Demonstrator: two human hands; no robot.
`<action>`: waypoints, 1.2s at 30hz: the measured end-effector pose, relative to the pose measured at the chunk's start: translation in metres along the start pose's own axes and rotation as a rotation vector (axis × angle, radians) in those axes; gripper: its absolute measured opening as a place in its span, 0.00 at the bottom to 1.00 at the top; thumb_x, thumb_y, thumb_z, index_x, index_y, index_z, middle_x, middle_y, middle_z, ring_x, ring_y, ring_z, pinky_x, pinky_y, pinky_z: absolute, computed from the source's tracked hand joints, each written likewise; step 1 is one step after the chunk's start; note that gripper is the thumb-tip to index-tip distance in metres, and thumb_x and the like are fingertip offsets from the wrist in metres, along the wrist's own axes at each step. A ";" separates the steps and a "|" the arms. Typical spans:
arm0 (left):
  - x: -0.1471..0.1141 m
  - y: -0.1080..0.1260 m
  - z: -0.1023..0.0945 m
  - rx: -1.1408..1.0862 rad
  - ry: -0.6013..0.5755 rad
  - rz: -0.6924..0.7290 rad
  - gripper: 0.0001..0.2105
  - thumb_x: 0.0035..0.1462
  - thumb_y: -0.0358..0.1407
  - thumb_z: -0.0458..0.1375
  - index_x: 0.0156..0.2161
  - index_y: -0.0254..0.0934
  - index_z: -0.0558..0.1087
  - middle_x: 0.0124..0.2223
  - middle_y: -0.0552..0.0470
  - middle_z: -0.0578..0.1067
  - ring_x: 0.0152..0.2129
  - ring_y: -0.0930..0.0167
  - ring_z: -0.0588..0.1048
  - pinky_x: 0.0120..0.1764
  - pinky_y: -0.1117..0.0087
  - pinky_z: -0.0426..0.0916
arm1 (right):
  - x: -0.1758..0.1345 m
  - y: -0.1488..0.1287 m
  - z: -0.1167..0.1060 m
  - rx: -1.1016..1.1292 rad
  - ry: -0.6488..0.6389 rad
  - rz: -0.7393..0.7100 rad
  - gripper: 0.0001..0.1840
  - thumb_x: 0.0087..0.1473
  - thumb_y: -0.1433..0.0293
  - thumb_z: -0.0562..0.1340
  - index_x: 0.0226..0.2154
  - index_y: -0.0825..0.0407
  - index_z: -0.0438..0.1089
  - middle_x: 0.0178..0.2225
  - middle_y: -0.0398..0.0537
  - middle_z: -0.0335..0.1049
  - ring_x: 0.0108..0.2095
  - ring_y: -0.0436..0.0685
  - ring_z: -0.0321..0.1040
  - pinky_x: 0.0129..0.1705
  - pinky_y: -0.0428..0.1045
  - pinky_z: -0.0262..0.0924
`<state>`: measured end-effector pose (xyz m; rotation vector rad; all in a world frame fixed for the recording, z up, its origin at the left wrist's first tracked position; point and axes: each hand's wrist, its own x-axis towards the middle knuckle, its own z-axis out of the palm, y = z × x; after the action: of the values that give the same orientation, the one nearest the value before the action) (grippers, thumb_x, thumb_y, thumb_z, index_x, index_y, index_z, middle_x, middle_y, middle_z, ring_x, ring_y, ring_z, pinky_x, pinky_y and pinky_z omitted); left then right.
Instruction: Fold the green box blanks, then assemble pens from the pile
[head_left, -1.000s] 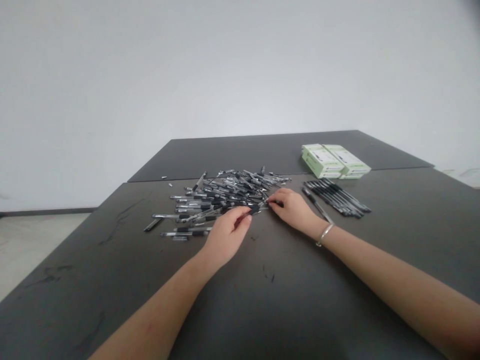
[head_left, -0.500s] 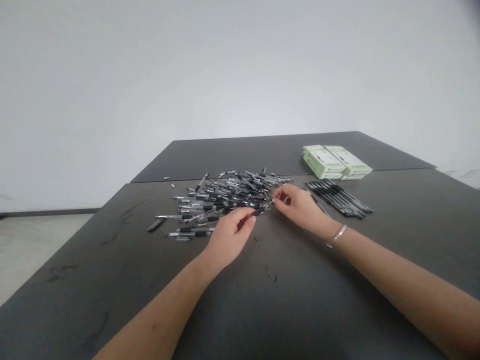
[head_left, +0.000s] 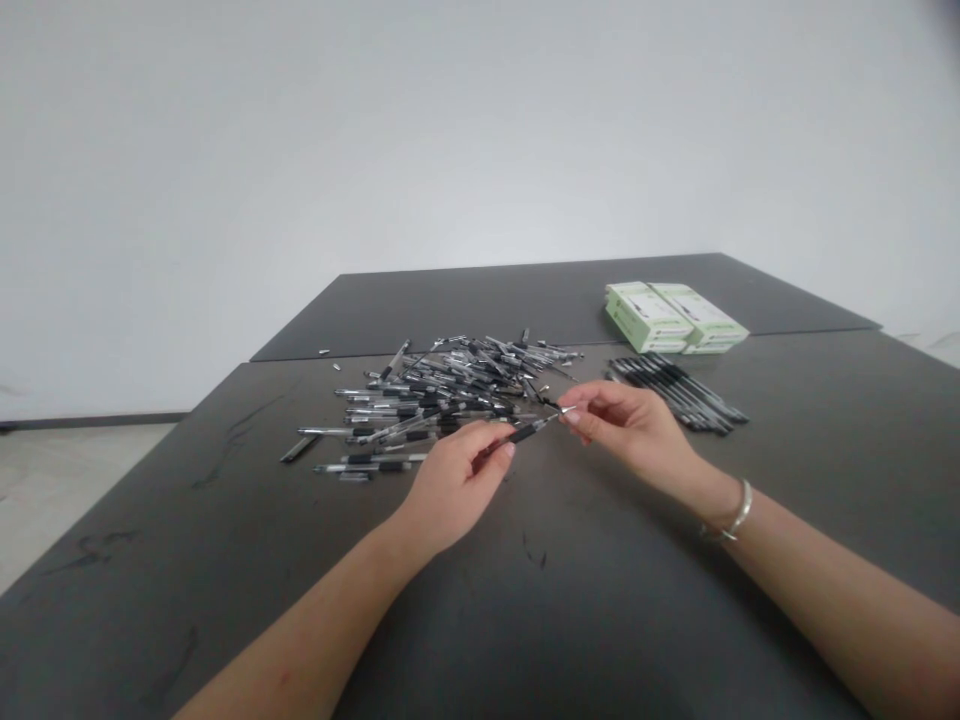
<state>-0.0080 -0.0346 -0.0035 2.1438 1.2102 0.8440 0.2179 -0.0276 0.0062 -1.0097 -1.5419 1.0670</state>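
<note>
My left hand (head_left: 461,480) is closed round a pen (head_left: 529,431) with a black rubber grip and a clear barrel. The pen points up and to the right, and its rear end is hidden in my palm. Just off its tip, my right hand (head_left: 626,425) pinches a small black and silver piece (head_left: 568,409), too small to name surely. Behind and left of both hands spreads a loose pile of pens (head_left: 450,385) with clear barrels and black grips. To the right of my right hand lies a row of pens (head_left: 679,390), side by side.
Two stacks of pale green and white boxes (head_left: 671,320) stand at the back right of the dark table (head_left: 480,600). A seam crosses the table behind the pile. Small loose pieces (head_left: 337,367) lie at the pile's left. A white wall (head_left: 480,130) rises behind.
My right hand has shifted slightly right and nearer to me, with the small black and silver piece now showing at its fingertips. The pen in my left hand has come into fuller view.
</note>
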 end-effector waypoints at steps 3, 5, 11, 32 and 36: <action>0.000 0.001 0.000 -0.009 -0.020 -0.002 0.11 0.61 0.34 0.52 0.46 0.39 0.74 0.40 0.51 0.77 0.36 0.70 0.74 0.40 0.69 0.67 | -0.001 0.000 0.001 -0.006 -0.012 0.005 0.07 0.51 0.69 0.66 0.35 0.53 0.73 0.24 0.41 0.66 0.24 0.47 0.60 0.27 0.44 0.57; -0.001 0.003 0.000 -0.010 -0.028 -0.006 0.11 0.61 0.34 0.52 0.46 0.39 0.74 0.39 0.51 0.76 0.35 0.70 0.74 0.38 0.70 0.67 | -0.002 0.000 0.001 -0.007 -0.015 0.008 0.07 0.51 0.69 0.66 0.35 0.53 0.73 0.24 0.41 0.67 0.24 0.47 0.61 0.27 0.44 0.58; 0.000 0.006 -0.002 -0.010 -0.068 -0.007 0.11 0.61 0.33 0.52 0.45 0.39 0.74 0.37 0.52 0.75 0.33 0.71 0.72 0.37 0.70 0.65 | -0.004 0.000 0.003 -0.051 -0.038 0.002 0.07 0.52 0.68 0.65 0.35 0.53 0.74 0.28 0.44 0.72 0.27 0.49 0.66 0.30 0.44 0.62; -0.001 0.008 -0.002 0.031 -0.075 0.016 0.13 0.62 0.35 0.52 0.48 0.39 0.74 0.37 0.50 0.74 0.31 0.71 0.72 0.36 0.70 0.66 | -0.006 -0.002 0.000 -0.406 -0.126 -0.122 0.09 0.56 0.65 0.61 0.35 0.51 0.75 0.34 0.48 0.76 0.32 0.54 0.70 0.34 0.48 0.63; -0.001 0.008 -0.002 0.037 -0.080 0.016 0.13 0.61 0.34 0.52 0.48 0.38 0.74 0.36 0.50 0.74 0.30 0.71 0.72 0.35 0.70 0.65 | -0.007 -0.003 -0.001 -0.428 -0.131 -0.115 0.09 0.56 0.64 0.61 0.34 0.51 0.75 0.34 0.48 0.76 0.32 0.54 0.70 0.34 0.47 0.62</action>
<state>-0.0055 -0.0393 0.0034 2.1978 1.1779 0.7403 0.2195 -0.0344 0.0071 -1.1351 -1.9636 0.7483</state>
